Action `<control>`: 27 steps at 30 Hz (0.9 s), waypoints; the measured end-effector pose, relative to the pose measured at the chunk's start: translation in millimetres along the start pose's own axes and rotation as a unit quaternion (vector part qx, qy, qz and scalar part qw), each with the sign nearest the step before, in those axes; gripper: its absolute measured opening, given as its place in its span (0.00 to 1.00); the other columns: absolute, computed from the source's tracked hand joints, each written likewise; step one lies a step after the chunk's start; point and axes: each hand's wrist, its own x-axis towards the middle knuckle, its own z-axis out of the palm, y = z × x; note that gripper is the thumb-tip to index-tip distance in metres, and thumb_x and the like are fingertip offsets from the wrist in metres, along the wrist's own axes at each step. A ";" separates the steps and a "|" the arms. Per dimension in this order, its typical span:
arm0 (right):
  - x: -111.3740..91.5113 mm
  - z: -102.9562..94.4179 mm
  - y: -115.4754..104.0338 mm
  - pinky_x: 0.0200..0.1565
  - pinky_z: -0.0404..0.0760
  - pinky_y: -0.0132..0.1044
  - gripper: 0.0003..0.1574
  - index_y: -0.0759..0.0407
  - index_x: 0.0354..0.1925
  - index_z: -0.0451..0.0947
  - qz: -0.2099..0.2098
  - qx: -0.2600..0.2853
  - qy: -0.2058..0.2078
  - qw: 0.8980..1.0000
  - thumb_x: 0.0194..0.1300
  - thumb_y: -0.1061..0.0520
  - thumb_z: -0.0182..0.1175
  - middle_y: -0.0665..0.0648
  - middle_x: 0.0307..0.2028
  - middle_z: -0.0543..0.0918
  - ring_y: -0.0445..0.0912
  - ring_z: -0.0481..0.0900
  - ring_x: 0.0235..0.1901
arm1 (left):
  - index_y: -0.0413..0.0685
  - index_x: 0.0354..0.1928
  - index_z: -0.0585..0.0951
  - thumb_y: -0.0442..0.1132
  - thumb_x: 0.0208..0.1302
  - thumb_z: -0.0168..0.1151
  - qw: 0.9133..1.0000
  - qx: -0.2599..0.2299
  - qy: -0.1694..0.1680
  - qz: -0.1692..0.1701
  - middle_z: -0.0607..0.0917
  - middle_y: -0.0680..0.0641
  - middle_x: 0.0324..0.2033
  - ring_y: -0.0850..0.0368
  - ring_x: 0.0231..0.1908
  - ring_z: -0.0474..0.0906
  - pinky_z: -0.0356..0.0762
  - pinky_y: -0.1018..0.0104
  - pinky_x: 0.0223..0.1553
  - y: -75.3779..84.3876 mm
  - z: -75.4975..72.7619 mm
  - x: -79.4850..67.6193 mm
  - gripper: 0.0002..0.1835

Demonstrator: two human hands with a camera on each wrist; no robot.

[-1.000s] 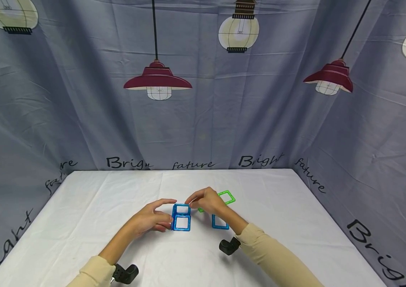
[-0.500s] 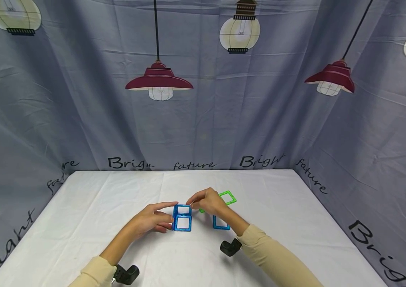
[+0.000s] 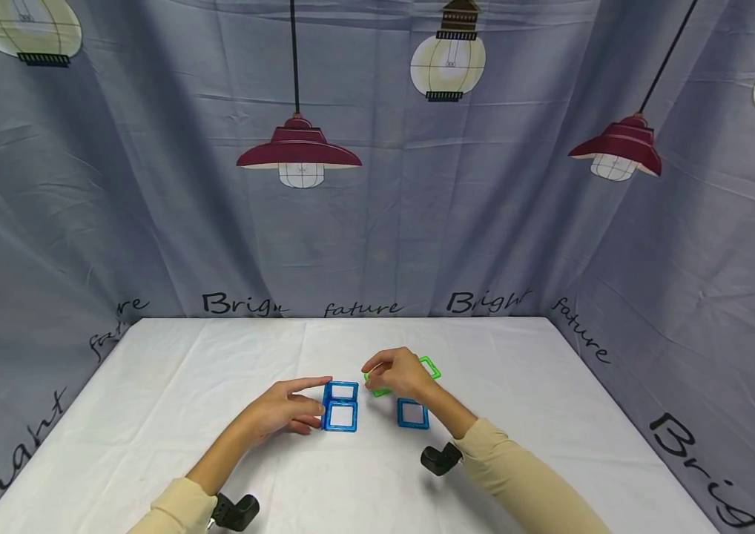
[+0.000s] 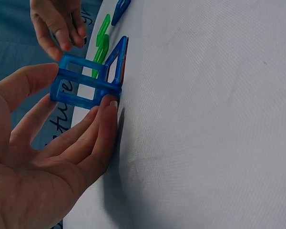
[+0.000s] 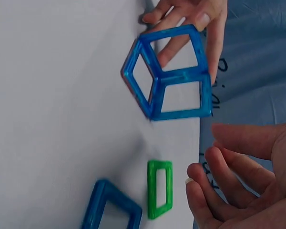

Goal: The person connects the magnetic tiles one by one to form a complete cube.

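Several blue square magnetic tiles (image 5: 181, 76) are joined into a corner, one flat on the cloth and two upright at its edges. My left hand (image 3: 280, 408) holds this corner from the left, fingertips on the top and lower edges of an upright tile, as the left wrist view shows. To the right of the joined tiles, my right hand (image 3: 400, 371) hovers with loosely bent fingers and nothing between them. Beneath it lie green magnetic tiles (image 3: 429, 360), partly covered by the hand in the head view. One green tile (image 5: 152, 188) shows fully in the right wrist view.
A loose blue square tile (image 3: 413, 426) lies on the white cloth-covered table (image 3: 217, 356), just in front of the right hand. Grey curtains (image 3: 377, 245) printed with lamps enclose the table at the back and sides. Each wrist carries a black camera mount (image 3: 440, 459).
My right hand has drawn back rightward from the top of the joined blue tiles, uncovering more of the loose blue tile. The left hand keeps its hold.
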 end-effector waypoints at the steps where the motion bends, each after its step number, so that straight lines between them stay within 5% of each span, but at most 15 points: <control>1: -1.3 -2.8 1.9 0.39 0.79 0.37 0.13 0.60 0.41 0.88 0.001 -0.005 0.005 1.000 0.55 0.62 0.75 0.51 0.30 0.86 0.44 0.80 0.33 | 0.49 0.73 0.71 0.39 0.65 0.69 1.000 0.001 0.001 0.000 0.87 0.37 0.51 0.50 0.41 0.88 0.87 0.58 0.42 -0.1 0.4 0.2 0.35; 16: -29.8 -43.5 36.4 0.43 0.80 0.41 0.24 0.59 0.46 0.85 0.023 -0.095 0.016 0.995 0.48 0.62 0.79 0.56 0.37 0.86 0.45 0.80 0.39 | 0.49 0.73 0.71 0.38 0.65 0.68 1.000 -0.004 0.003 0.002 0.85 0.36 0.53 0.51 0.41 0.87 0.87 0.58 0.42 1.1 -0.2 0.0 0.33; 27: -53.7 -43.5 57.4 0.45 0.78 0.42 0.35 0.58 0.50 0.84 0.022 -0.117 0.000 0.993 0.39 0.61 0.84 0.54 0.40 0.85 0.47 0.79 0.40 | 0.50 0.73 0.71 0.39 0.64 0.69 1.000 -0.002 0.006 -0.004 0.86 0.37 0.53 0.50 0.41 0.87 0.87 0.58 0.42 1.4 -0.4 0.9 0.35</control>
